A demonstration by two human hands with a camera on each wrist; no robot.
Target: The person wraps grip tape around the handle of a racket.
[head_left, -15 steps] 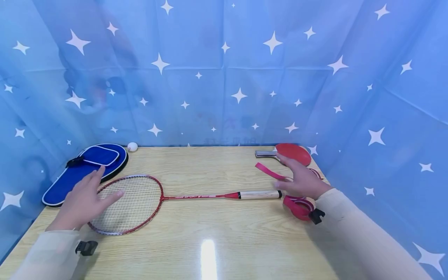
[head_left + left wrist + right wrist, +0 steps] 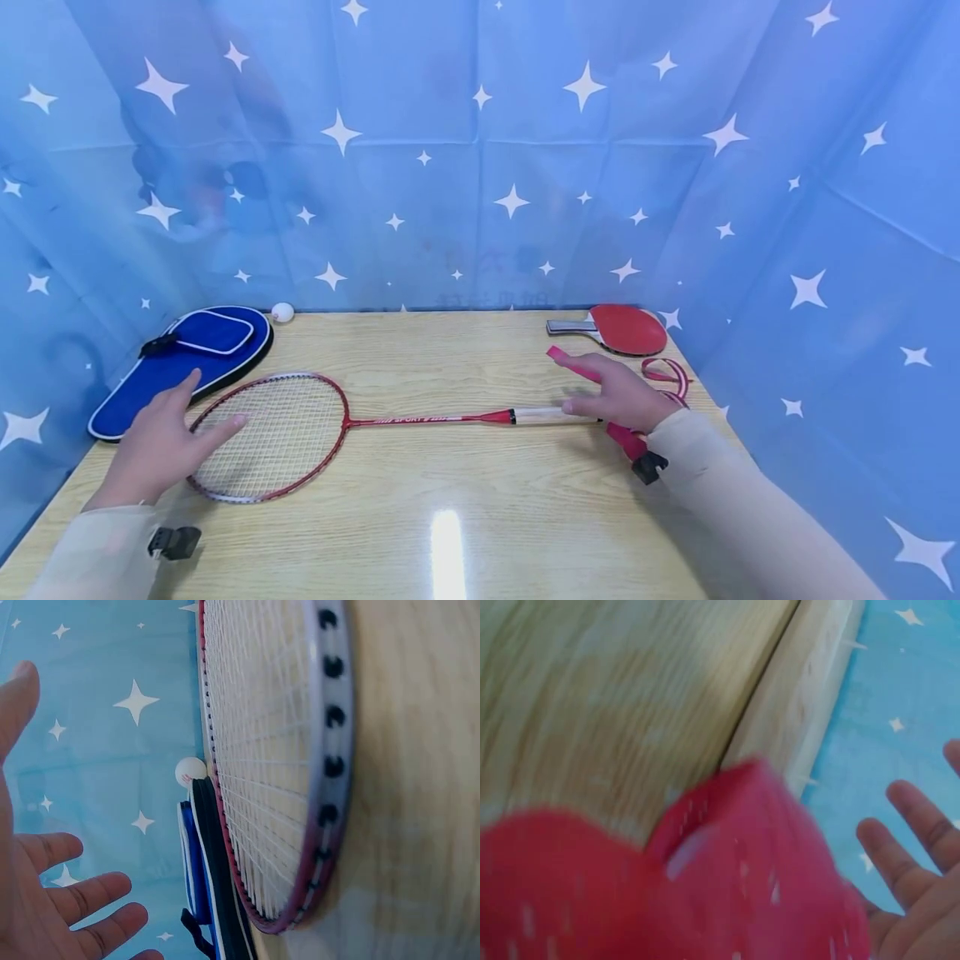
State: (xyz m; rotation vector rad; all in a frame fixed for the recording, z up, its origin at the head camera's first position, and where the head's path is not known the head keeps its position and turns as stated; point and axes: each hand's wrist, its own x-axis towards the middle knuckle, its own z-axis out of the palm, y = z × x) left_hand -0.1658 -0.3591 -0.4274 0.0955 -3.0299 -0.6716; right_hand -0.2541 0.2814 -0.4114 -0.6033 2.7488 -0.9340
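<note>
A red badminton racket [image 2: 420, 422] lies across the table, its strung head to the left and its pale, black-ended handle [image 2: 536, 415] to the right. Over the left side of the head, my left hand [image 2: 161, 442] hovers with fingers spread and holds nothing. My right hand [image 2: 626, 398] is stretched out over the handle's end, fingers extended. Beneath and around it runs a long pinkish-red strip [image 2: 666, 375], partly hidden by the hand. Close up and blurred, the strip [image 2: 757, 862] fills the lower right wrist view. Whether the right hand touches it is unclear.
A blue paddle case [image 2: 127, 400] with white piping lies at the back left, a white ball [image 2: 282, 312] beside it. At the back right is a red table tennis paddle [image 2: 628, 329]. A starry blue curtain [image 2: 450, 167] hangs behind the table [image 2: 337, 550].
My right hand has moved left and slightly nearer, uncovering the paddle and more of the strip's loop. The left hand has shifted slightly left and nearer. The racket stays put.
</note>
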